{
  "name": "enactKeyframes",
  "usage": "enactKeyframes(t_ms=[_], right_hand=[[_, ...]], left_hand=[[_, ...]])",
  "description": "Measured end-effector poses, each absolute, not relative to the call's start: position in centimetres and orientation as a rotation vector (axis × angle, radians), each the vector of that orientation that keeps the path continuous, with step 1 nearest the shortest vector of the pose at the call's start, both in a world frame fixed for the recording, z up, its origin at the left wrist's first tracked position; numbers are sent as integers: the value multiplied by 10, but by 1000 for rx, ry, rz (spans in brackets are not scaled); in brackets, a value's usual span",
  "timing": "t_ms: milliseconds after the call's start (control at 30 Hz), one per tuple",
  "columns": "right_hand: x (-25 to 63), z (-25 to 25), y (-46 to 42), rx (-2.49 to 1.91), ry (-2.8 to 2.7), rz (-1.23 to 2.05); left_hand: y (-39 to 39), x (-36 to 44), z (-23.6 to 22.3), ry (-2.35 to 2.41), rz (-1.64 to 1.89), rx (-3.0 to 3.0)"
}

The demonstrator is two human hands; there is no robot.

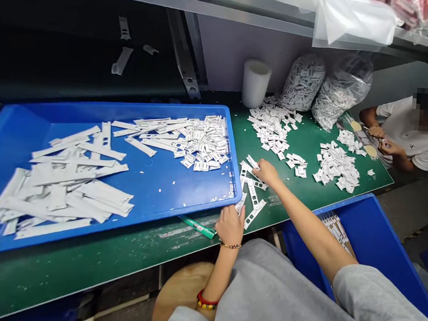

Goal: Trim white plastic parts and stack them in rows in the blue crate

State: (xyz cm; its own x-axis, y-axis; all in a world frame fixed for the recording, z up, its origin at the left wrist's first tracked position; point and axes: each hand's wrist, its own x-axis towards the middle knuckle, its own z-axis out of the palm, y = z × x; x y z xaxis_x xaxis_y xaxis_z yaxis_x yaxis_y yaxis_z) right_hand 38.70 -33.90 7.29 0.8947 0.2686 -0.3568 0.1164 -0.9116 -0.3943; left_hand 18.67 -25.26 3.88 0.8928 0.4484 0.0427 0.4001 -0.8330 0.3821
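Observation:
My right hand (266, 173) is closed on the end of a white plastic strip (251, 161) above a few others. Nearer the table's front edge, my left hand (230, 225) curls beside the blue tray's corner, closed around a white plastic piece (239, 204) that its fingers partly cover. Between the hands lie several white slotted strips (252, 193) in a loose heap on the green table. A green-handled tool (200, 227), perhaps a cutter, rests just left of my left hand, partly under the tray.
The big blue tray (168, 186) holds long white strips and small white clips. Piles of small white clips (273, 130) lie behind my right hand, near two filled plastic bags (303, 83) and a white roll (256, 83). A blue bin (370, 225) stands right; a co-worker (403, 129) sits beyond.

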Motion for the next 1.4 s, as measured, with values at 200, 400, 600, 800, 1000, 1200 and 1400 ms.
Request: enactKeyframes(t_ms=[200,400,600,800,1000,1200,1400], right_hand=[[403,72,-364,-2354,-305,676],[422,73,-387,-1776,-176,774],[421,73,-403,-2525,-382,247],[410,71,-380,-2896,-325,424],[399,85,-358,-2885,-531,448],[392,81,-352,-2888,-663,655],[393,89,-368,-2754,-428,526]], left_hand=[[-245,182,32,531,181,2711],[-238,176,33,450,203,2686],[-237,164,37,477,193,2599],[-262,173,49,294,43,2645],[-268,187,47,141,-71,2688],[-258,177,41,86,27,2655],[-245,163,33,261,146,2651]])
